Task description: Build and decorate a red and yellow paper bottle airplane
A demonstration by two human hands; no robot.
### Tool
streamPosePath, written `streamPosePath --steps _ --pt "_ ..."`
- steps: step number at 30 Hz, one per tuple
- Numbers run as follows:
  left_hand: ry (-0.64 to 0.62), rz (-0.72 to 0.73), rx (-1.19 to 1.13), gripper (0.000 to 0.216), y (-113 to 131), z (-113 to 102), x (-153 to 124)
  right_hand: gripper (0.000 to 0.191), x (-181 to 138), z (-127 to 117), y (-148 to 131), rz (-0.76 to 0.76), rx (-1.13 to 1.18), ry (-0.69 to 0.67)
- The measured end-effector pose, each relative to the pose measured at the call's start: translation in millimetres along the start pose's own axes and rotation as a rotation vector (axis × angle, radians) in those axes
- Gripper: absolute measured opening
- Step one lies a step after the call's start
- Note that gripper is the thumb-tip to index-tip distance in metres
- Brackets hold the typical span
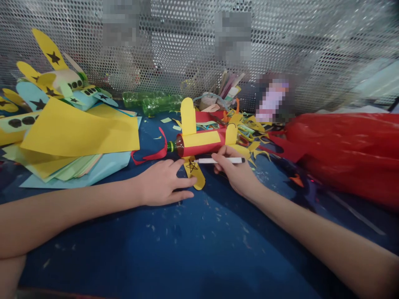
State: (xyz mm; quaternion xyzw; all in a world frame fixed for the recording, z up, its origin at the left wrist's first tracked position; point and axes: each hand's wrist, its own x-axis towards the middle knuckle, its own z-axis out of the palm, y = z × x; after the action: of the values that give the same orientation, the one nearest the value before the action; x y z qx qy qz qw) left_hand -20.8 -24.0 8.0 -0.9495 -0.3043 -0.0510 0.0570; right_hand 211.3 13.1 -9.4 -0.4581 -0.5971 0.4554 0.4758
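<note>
A toy plane point(204, 143) made from a bottle wrapped in red and yellow paper lies on the blue table point(174, 245). Its green neck points left, with a red paper propeller point(156, 154) at that end. The near yellow paper wing point(199, 181) carries a star drawn in black outline. My left hand point(166, 181) lies with fingers spread, its fingertips on that wing. In my right hand point(230, 168) is a white marker point(205, 160) with a black end; its tip is at the star's upper edge.
Finished paper planes point(67, 81) with black stars sit at the back left, beside stacked coloured paper point(84, 128). Green bottles point(152, 101) lie against the perforated metal screen point(174, 45). Yellow scraps point(254, 124) and a red plastic bag point(339, 153) are on the right.
</note>
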Motion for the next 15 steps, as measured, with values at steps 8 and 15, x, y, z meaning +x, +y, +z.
streamPosePath --steps 8,15 --pt "0.000 -0.012 0.002 0.056 1.3 0.4 -0.2 0.028 1.3 2.5 -4.0 0.049 0.167 0.017" --pt "0.031 -0.014 -0.022 0.057 -0.7 1.6 -1.3 0.021 -1.7 0.6 -5.7 -0.036 0.036 -0.143"
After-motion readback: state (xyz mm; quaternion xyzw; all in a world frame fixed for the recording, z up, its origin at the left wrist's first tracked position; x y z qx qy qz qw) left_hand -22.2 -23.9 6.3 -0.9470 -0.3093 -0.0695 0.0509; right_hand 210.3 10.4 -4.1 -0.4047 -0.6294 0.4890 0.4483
